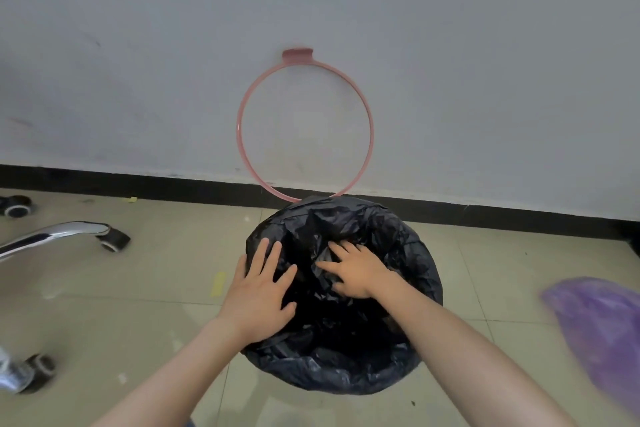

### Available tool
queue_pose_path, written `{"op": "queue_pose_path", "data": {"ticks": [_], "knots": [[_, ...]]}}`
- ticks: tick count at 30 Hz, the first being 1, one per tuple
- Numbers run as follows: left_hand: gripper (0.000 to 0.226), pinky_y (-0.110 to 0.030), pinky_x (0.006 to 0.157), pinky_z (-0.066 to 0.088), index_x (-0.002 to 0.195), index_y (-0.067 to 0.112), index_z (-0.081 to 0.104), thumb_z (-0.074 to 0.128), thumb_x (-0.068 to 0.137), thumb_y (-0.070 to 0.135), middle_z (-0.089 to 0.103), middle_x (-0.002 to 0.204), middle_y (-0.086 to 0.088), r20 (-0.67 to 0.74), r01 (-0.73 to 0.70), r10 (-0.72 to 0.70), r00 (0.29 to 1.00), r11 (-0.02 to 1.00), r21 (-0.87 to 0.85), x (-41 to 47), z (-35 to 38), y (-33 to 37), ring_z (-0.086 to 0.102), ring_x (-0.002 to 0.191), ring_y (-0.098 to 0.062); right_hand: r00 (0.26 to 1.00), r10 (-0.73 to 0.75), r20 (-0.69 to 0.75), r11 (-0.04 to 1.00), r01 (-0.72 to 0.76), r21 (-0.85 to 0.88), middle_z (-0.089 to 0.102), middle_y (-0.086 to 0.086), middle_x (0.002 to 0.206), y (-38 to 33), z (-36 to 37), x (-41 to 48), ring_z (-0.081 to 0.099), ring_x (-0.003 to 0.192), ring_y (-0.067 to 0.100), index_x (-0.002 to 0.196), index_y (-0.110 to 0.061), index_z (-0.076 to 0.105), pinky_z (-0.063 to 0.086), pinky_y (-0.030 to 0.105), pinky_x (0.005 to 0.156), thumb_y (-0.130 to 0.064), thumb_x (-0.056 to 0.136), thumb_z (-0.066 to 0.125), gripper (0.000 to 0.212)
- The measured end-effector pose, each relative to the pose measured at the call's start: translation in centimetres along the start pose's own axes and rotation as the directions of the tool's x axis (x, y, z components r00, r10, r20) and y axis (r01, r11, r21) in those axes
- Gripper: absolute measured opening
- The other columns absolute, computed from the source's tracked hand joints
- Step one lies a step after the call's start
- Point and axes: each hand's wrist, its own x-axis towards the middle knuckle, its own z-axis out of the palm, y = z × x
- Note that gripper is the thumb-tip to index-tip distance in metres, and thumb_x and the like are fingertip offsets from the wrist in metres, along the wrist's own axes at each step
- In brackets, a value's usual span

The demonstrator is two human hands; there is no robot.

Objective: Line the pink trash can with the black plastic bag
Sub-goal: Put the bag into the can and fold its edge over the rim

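Note:
The black plastic bag (391, 367) is draped over the whole mouth and sides of the trash can, so the can's pink body is hidden. A pink ring (239, 128), the can's hinged hoop, stands tilted up against the wall behind it. My left hand (259, 288) lies flat with fingers spread on the bag at the can's left rim. My right hand (353, 274) is inside the mouth, fingers spread and pressing the crumpled plastic down in the middle.
Chrome chair legs with black castors (114, 239) reach in from the left. A purple plastic bag (602, 326) lies on the tiled floor at the right. The grey wall with a black skirting board (138, 184) is close behind the can.

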Motion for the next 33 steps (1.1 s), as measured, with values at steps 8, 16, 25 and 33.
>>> {"op": "queue_pose_path", "data": {"ticks": [8,16,25,33], "knots": [[0.055,-0.056,0.115,-0.003,0.144,0.013,0.026,0.034,0.095,0.037,0.000,0.158,-0.014,-0.109,-0.257,0.303,0.947,0.914,0.315,3.5,-2.3,2.2,-0.009,0.145,-0.032,0.978,0.057,0.200,0.996,-0.071,0.062,0.033,0.012,0.150,1.3,-0.9,-3.2,0.029,0.135,0.033,0.143,-0.025,0.028,0.032,0.047,0.108,-0.032,0.098,0.037,0.046],[0.073,-0.054,0.115,0.012,0.147,0.014,-0.007,0.038,0.093,0.029,-0.008,0.157,-0.021,-0.201,0.013,0.040,0.979,0.966,0.258,8.1,-2.2,1.5,-0.001,0.144,-0.038,0.980,0.113,0.163,0.858,-0.014,-0.513,-0.006,0.011,0.158,2.6,0.8,-2.0,-0.015,0.142,0.036,0.147,-0.032,0.006,-0.009,0.060,0.112,-0.040,0.097,0.039,0.060],[0.053,-0.040,0.083,0.048,0.140,0.006,0.024,0.042,0.092,0.016,0.043,0.137,-0.016,-0.218,0.114,-0.144,0.965,0.983,-0.145,10.0,-3.8,0.7,0.051,0.113,-0.033,0.927,-0.187,-0.324,0.881,0.013,-0.472,0.068,0.008,0.095,1.9,-1.7,-1.5,0.061,0.092,0.026,0.090,-0.013,0.066,0.048,0.032,0.080,-0.032,0.075,0.068,0.024],[0.042,-0.041,0.084,0.046,0.131,0.008,0.038,0.042,0.090,0.013,0.052,0.127,-0.016,-0.100,0.153,-0.224,0.969,0.871,-0.466,10.9,-4.6,-0.2,0.055,0.109,-0.034,0.952,0.257,-0.168,0.962,-0.268,-0.049,-0.014,0.011,0.157,5.8,-2.4,-0.6,0.009,0.140,0.039,0.145,-0.030,-0.012,0.030,0.054,0.106,-0.040,0.094,0.046,0.079]]}}
